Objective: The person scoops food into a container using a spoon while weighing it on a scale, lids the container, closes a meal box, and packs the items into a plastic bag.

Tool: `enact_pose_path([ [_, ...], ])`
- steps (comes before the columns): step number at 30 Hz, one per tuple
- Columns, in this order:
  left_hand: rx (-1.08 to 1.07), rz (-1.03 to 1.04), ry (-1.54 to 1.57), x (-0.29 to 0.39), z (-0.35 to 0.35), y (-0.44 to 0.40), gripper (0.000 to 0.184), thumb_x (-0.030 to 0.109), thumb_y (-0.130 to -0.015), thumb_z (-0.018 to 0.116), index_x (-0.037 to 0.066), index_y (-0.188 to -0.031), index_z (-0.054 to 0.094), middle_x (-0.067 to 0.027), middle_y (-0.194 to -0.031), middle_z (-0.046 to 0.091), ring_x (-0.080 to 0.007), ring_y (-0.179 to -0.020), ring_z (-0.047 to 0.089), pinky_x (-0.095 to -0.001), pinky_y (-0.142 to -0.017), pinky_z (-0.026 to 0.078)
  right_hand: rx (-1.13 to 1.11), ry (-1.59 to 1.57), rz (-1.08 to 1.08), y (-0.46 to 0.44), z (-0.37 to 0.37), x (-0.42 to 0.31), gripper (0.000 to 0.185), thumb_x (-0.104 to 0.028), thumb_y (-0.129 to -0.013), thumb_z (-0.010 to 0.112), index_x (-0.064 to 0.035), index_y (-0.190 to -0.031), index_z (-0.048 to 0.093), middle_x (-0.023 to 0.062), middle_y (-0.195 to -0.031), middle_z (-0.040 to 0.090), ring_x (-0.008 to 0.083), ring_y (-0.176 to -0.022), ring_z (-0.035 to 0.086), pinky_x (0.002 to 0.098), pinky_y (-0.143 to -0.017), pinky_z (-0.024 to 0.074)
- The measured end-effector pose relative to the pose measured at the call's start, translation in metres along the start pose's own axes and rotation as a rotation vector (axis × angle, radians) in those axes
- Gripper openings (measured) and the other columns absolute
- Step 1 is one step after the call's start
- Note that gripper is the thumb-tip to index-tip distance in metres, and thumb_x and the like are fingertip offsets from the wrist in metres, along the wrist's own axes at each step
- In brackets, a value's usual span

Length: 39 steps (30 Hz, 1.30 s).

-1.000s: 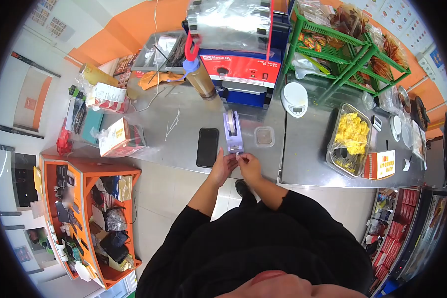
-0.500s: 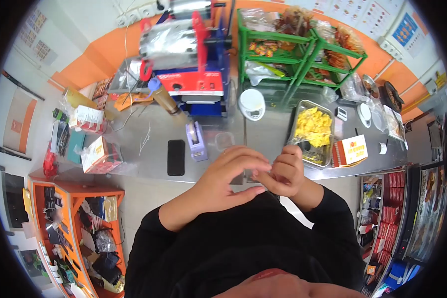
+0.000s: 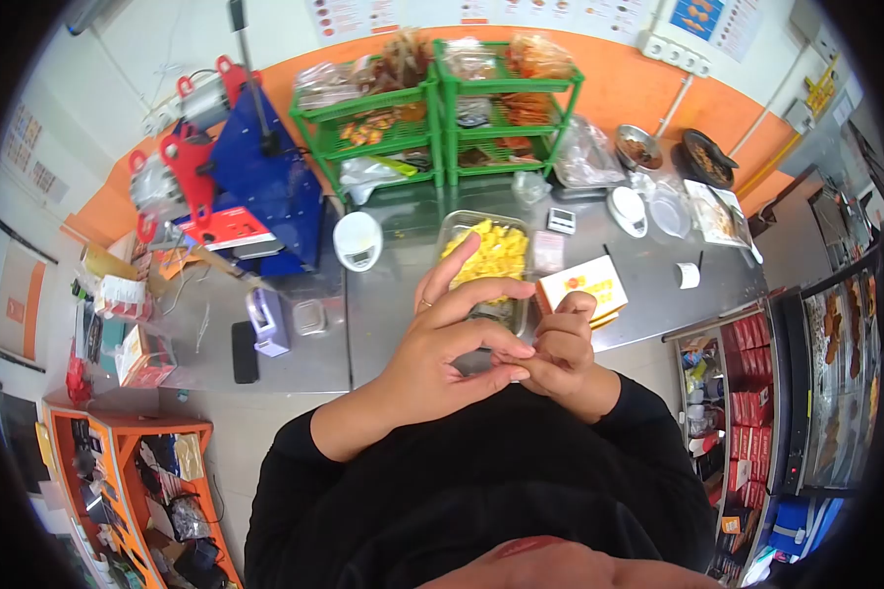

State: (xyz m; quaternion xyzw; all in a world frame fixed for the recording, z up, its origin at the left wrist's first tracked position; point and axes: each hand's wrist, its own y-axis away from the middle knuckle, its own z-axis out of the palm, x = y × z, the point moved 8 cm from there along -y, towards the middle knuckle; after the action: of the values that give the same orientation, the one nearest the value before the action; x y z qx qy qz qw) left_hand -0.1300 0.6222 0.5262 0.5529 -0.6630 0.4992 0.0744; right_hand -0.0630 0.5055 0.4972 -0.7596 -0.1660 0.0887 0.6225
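Note:
My left hand point(image 3: 452, 339) is raised in front of my chest, its thumb and forefinger brought together at the fingertips of my right hand point(image 3: 563, 346). The other left fingers are spread, and one wears a ring. My right hand is closed, fingers curled and thumb pressed in. Anything pinched between the fingertips is too small or hidden to make out. Just beyond my hands, a clear-sided tray point(image 3: 446, 234) holds yellow food pieces point(image 3: 496, 251), partly covered by my left fingers. A white, red and yellow box point(image 3: 581, 287) stands beyond my right hand.
A steel table point(image 3: 403, 221) runs ahead. On it are a white kitchen scale point(image 3: 358, 241), a lilac tape dispenser point(image 3: 267, 321), a black phone point(image 3: 245, 352) and a blue-and-red machine point(image 3: 275, 187). Green racks point(image 3: 442, 128) hold packets. Orange shelving point(image 3: 128, 427) stands lower left.
My view has turned right, so the table items sit further left. The tray is now right behind my hands. My left fingers have spread, with thumb and forefinger meeting my right fingertips.

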Motion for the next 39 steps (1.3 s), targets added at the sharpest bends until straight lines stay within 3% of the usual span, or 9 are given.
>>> enact_pose_path([
  [13, -0.036, -0.070, -0.070, -0.008, 0.121, -0.070, 0.022, 0.023, -0.068, 0.082, 0.020, -0.087, 0.073, -0.0059, -0.127, 0.056, -0.0389, -0.139, 0.024, -0.0523, -0.111, 0.020, -0.116, 0.225, 0.151, 0.048, -0.116, 0.067, 0.021, -0.030, -0.061, 0.079, -0.0191, -0.074, 0.066, -0.0021, -0.087, 0.047, 0.0163, -0.079, 0.051, 0.0383, -0.072, 0.0325],
  [17, -0.131, -0.032, -0.058, -0.008, 0.151, -0.082, 0.019, 0.022, -0.068, 0.082, 0.021, -0.084, 0.072, -0.0046, -0.127, 0.056, -0.0399, -0.138, 0.025, -0.0524, -0.112, 0.020, -0.168, 0.319, 0.104, 0.061, -0.138, 0.065, 0.020, -0.017, -0.063, 0.079, -0.0189, -0.074, 0.063, -0.0014, -0.086, 0.049, 0.0176, -0.076, 0.051, 0.0412, -0.070, 0.0320],
  [20, -0.170, 0.038, -0.024, -0.003, 0.163, -0.092, 0.031, 0.027, -0.066, 0.083, 0.023, -0.095, 0.071, -0.0009, -0.135, 0.050, -0.0378, -0.140, 0.023, -0.0507, -0.110, 0.018, -0.139, 0.359, 0.098, 0.064, -0.151, 0.068, 0.021, -0.013, -0.063, 0.079, -0.0164, -0.074, 0.063, -0.0008, -0.087, 0.050, 0.0173, -0.075, 0.051, 0.0406, -0.070, 0.0342],
  [23, -0.229, -0.016, 0.013, -0.009, 0.171, -0.099, 0.055, 0.031, -0.067, 0.083, 0.017, -0.116, 0.061, -0.0128, -0.140, 0.041, -0.0391, -0.137, 0.026, -0.0500, -0.111, 0.021, -0.196, 0.283, 0.188, 0.070, -0.155, 0.087, 0.017, -0.011, -0.070, 0.075, -0.0151, -0.084, 0.065, -0.0031, -0.087, 0.055, 0.0169, -0.082, 0.055, 0.0371, -0.072, 0.0407],
  [26, -0.171, -0.174, 0.172, -0.070, 0.183, -0.084, 0.075, 0.036, -0.073, 0.078, 0.010, -0.132, 0.041, -0.0191, -0.140, 0.034, -0.0404, -0.134, 0.028, -0.0487, -0.110, 0.024, -0.341, 0.029, 0.894, 0.139, -0.152, 0.149, 0.006, -0.001, -0.085, 0.064, -0.0040, -0.089, 0.061, 0.0050, -0.082, 0.060, 0.0176, -0.078, 0.057, 0.0321, -0.069, 0.0451],
  [27, -0.173, -0.179, 0.175, -0.086, 0.193, -0.074, 0.075, 0.036, -0.073, 0.078, 0.010, -0.132, 0.041, -0.0191, -0.140, 0.034, -0.0404, -0.134, 0.028, -0.0487, -0.110, 0.024, -0.343, 0.028, 0.900, 0.160, -0.155, 0.149, 0.006, -0.001, -0.085, 0.064, -0.0040, -0.089, 0.061, 0.0050, -0.082, 0.060, 0.0176, -0.078, 0.057, 0.0321, -0.069, 0.0451],
  [29, -0.259, -0.308, -0.079, -0.124, 0.221, -0.055, 0.066, 0.035, -0.072, 0.077, 0.009, -0.124, 0.044, -0.0192, -0.140, 0.034, -0.0407, -0.135, 0.027, -0.0503, -0.109, 0.024, -0.250, -0.335, 1.620, 0.248, -0.153, 0.159, 0.003, -0.004, -0.090, 0.061, -0.0016, -0.091, 0.059, 0.0043, -0.078, 0.061, 0.0114, -0.074, 0.057, 0.0271, -0.065, 0.0452],
  [35, -0.256, -0.318, -0.441, -0.150, 0.271, -0.026, 0.044, 0.027, -0.071, 0.077, 0.011, -0.102, 0.050, -0.0188, -0.138, 0.037, -0.0435, -0.135, 0.026, -0.0582, -0.107, 0.019, -0.339, -0.352, 1.683, 0.278, -0.134, 0.142, 0.012, -0.002, -0.092, 0.058, -0.0004, -0.104, 0.059, 0.0032, -0.077, 0.062, 0.0088, -0.071, 0.057, 0.0232, -0.065, 0.0462],
  [39, -0.199, -0.317, -0.488, -0.170, 0.282, -0.017, 0.040, 0.024, -0.069, 0.076, 0.011, -0.096, 0.050, -0.0184, -0.138, 0.038, -0.0432, -0.135, 0.025, -0.0572, -0.107, 0.018, -0.273, -0.340, 1.672, 0.283, -0.122, 0.137, 0.022, -0.001, -0.091, 0.059, -0.0026, -0.109, 0.047, 0.0065, -0.076, 0.062, 0.0099, -0.069, 0.057, 0.0247, -0.063, 0.0469],
])
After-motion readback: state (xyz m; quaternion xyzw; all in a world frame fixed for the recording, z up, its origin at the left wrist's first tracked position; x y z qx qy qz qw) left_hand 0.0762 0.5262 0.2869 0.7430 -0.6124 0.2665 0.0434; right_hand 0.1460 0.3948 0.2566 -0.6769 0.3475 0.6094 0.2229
